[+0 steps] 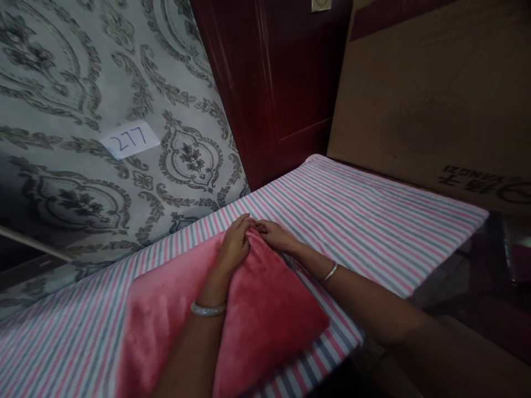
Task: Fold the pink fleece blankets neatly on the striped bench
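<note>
A pink velvety cushion cover [269, 309] lies on the striped sheet, its surface creased where the hands meet at its far edge. My left hand [235, 243], with a pale bangle at the wrist, presses onto that edge with the fingers bent over the fabric. From the right, my right hand [277, 234] pinches the same bunched spot, and a thin silver bracelet sits on its wrist. The two hands' fingertips are almost touching. What exactly lies between them is hidden by the fingers.
The pink, grey and white striped sheet [365, 221] covers the surface beneath. Patterned wallpaper [182, 110] with a paper marked 277 [130, 140] rises at the left. Behind stand a dark red door [290, 72] and a large cardboard box [418, 94]. The sheet's edge drops off at the lower right.
</note>
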Tool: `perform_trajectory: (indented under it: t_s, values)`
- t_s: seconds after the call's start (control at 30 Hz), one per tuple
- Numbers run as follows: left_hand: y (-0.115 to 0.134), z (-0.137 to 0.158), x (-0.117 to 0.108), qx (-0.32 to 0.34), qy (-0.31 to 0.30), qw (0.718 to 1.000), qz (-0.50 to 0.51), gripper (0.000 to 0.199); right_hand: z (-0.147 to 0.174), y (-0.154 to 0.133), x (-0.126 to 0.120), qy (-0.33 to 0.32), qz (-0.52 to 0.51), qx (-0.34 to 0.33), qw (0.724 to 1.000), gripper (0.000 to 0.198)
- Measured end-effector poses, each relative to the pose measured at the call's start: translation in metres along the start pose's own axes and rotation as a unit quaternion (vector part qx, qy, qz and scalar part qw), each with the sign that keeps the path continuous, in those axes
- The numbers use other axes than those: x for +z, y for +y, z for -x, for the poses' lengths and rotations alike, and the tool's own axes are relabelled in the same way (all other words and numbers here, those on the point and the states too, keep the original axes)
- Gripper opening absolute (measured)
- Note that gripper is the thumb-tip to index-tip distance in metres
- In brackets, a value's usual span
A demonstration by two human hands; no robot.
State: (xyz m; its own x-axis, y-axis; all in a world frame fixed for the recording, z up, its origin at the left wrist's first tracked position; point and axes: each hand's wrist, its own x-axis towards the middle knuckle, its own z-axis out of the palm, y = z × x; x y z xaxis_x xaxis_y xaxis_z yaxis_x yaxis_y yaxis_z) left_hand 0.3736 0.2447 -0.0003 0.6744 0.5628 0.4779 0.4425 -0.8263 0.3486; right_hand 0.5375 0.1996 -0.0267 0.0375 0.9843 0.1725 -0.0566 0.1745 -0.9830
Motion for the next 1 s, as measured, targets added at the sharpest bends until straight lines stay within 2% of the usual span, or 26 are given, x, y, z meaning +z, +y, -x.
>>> perform_trajectory:
  t_s: [0.07, 0.13, 0.2, 0.23, 0.33, 0.4, 0.5, 0.7, 0.87, 1.0]
  values:
    - [-0.001, 0.0, -0.001, 0.004, 0.027, 1.0, -0.003, 0.063, -0.002, 0.003, -0.004, 0.031, 0.029, 0.026, 0.999, 0.013]
    - [-0.002, 0.0, -0.003, -0.006, 0.08, 0.997, -0.018, 0.067, -0.003, 0.004, -0.007, 0.057, 0.035, 0.057, 0.996, 0.016]
    - [-0.001, 0.001, -0.006, -0.029, 0.122, 0.991, -0.041, 0.057, -0.003, 0.004, -0.009, 0.07, 0.022, 0.079, 0.994, 0.022]
    - [0.001, 0.001, -0.007, -0.04, 0.123, 0.99, -0.051, 0.049, -0.003, 0.004, -0.009, 0.078, 0.015, 0.084, 0.993, 0.024]
    - [0.006, 0.001, -0.005, -0.058, 0.046, 0.995, -0.074, 0.038, -0.004, 0.005, -0.009, 0.108, 0.032, 0.055, 0.992, 0.026]
    - [0.008, 0.001, 0.0, -0.059, -0.019, 0.994, -0.092, 0.044, -0.005, 0.006, -0.01, 0.13, 0.071, 0.011, 0.989, 0.025]
    - [0.006, 0.001, 0.01, -0.06, -0.067, 0.988, -0.124, 0.054, -0.006, 0.008, -0.011, 0.144, 0.111, -0.031, 0.983, 0.024]
    - [0.007, 0.001, 0.021, -0.069, -0.106, 0.973, -0.196, 0.058, -0.009, 0.019, -0.015, 0.151, 0.124, -0.041, 0.98, 0.023]
    - [0.025, 0.0, 0.012, -0.093, -0.138, 0.958, -0.233, 0.057, -0.012, 0.033, -0.017, 0.167, 0.158, -0.048, 0.972, 0.025]
    - [0.029, -0.001, 0.006, -0.114, -0.143, 0.961, -0.206, 0.058, -0.008, 0.028, -0.02, 0.168, 0.208, -0.037, 0.963, 0.033]
